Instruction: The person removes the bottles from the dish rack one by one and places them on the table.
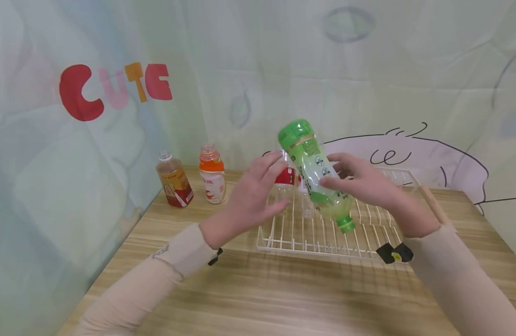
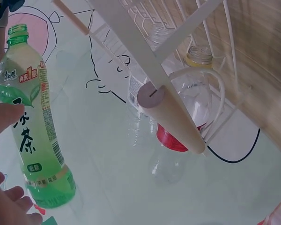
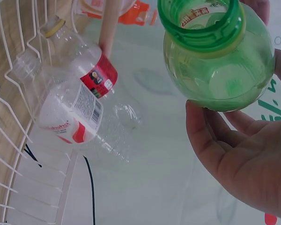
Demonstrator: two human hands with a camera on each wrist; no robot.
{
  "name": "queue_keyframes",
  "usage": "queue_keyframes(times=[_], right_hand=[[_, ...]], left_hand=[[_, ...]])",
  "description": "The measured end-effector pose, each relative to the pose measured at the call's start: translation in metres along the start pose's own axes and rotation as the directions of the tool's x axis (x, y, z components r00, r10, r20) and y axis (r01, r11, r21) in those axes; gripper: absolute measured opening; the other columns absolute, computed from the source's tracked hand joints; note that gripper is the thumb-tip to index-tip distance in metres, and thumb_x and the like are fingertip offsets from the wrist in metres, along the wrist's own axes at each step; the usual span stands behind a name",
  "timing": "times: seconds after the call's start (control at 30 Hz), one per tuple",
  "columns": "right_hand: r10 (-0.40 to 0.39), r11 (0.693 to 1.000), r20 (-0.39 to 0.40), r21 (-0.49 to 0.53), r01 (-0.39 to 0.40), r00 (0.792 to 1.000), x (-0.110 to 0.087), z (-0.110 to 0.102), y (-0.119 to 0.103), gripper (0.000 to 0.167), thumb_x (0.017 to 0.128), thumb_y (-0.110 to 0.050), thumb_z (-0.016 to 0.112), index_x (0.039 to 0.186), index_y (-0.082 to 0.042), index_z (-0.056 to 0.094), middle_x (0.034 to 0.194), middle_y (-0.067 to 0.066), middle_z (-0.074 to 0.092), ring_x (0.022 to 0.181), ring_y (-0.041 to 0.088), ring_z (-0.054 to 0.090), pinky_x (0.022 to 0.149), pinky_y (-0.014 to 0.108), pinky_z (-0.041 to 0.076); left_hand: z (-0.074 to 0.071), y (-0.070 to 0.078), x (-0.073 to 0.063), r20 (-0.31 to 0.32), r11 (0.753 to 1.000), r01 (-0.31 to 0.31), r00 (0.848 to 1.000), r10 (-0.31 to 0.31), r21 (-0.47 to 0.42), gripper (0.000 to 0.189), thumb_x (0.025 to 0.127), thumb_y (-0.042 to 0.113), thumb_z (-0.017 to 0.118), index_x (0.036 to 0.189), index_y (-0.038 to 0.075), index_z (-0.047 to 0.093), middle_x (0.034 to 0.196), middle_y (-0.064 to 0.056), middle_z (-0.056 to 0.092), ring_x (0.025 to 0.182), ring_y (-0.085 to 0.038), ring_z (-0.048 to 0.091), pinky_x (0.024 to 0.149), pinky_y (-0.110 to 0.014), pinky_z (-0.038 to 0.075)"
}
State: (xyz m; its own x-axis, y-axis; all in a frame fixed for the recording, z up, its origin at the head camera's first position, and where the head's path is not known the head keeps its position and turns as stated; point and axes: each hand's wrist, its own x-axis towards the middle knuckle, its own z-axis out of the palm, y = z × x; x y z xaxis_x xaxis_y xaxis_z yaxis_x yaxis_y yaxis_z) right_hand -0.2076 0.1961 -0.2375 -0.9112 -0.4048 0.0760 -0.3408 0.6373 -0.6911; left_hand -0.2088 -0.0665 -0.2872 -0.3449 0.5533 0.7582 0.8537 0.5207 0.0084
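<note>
My right hand [image 1: 363, 179] grips a green plastic tea bottle [image 1: 312, 168] above the rack. The bottle is tilted, base up and neck down; its open mouth faces the camera in the right wrist view. My left hand [image 1: 255, 191] is raised beside the bottle's base end, fingers spread, holding nothing. In the left wrist view, its thumb [image 2: 7, 117] overlaps the bottle; contact is unclear. Below is a white wire rack [image 1: 316, 249] with wooden handles. Inside it, a clear bottle with a red label [image 3: 100, 77] and one with a white label [image 3: 86, 112] stand neck down.
On the wooden table [image 1: 283, 298], left of the rack, stand an amber-coloured bottle [image 1: 173, 182] with a red label and an orange-and-white bottle [image 1: 213, 177], both upright. A printed curtain [image 1: 249, 56] hangs behind and along the left side.
</note>
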Motion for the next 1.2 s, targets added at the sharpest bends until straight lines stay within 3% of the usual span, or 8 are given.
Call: queue_keyframes(times=[0.23, 0.47, 0.9, 1.2], right_hand=[[-0.027, 1.000, 0.042, 0.002, 0.027, 0.999, -0.005, 0.012, -0.005, 0.057, 0.091, -0.034, 0.065, 0.138, -0.009, 0.044, 0.109, 0.012, 0.065, 0.096, 0.023, 0.062, 0.078, 0.037, 0.054], [-0.080, 0.997, 0.093, 0.017, 0.079, 0.992, -0.008, 0.023, -0.005, 0.051, 0.091, -0.033, 0.065, 0.134, -0.011, 0.048, 0.108, 0.009, 0.066, 0.099, 0.022, 0.062, 0.081, 0.039, 0.054], [-0.131, 0.991, 0.144, 0.011, 0.131, 0.981, -0.009, 0.034, -0.002, 0.051, 0.090, -0.032, 0.066, 0.134, -0.010, 0.050, 0.105, 0.005, 0.066, 0.096, 0.019, 0.063, 0.078, 0.034, 0.054], [-0.119, 0.992, 0.178, -0.014, 0.124, 0.977, -0.008, 0.037, -0.003, 0.051, 0.090, -0.034, 0.066, 0.133, -0.010, 0.052, 0.106, 0.005, 0.067, 0.096, 0.019, 0.063, 0.078, 0.034, 0.054]], left_hand=[[0.003, 0.006, -0.001, 0.014, 0.997, -0.057, 0.998, 0.057, 0.053, 0.066, 0.078, 0.018, 0.078, 0.132, 0.001, 0.043, 0.139, -0.018, 0.042, 0.133, -0.034, 0.037, 0.116, -0.044, 0.025], [0.005, 0.011, -0.004, 0.031, 0.987, -0.116, 0.993, 0.113, 0.111, 0.064, 0.077, 0.020, 0.078, 0.130, 0.002, 0.046, 0.139, -0.019, 0.044, 0.133, -0.033, 0.039, 0.114, -0.051, 0.027], [0.012, 0.010, -0.009, 0.094, 0.974, -0.154, 0.986, 0.139, 0.168, 0.067, 0.076, 0.035, 0.079, 0.131, 0.009, 0.050, 0.137, -0.015, 0.049, 0.136, -0.033, 0.037, 0.117, -0.052, 0.015], [0.014, 0.009, -0.011, 0.131, 0.964, -0.181, 0.979, 0.158, 0.194, 0.064, 0.074, 0.034, 0.080, 0.127, 0.011, 0.054, 0.130, -0.012, 0.054, 0.129, -0.032, 0.044, 0.115, -0.055, 0.020]])
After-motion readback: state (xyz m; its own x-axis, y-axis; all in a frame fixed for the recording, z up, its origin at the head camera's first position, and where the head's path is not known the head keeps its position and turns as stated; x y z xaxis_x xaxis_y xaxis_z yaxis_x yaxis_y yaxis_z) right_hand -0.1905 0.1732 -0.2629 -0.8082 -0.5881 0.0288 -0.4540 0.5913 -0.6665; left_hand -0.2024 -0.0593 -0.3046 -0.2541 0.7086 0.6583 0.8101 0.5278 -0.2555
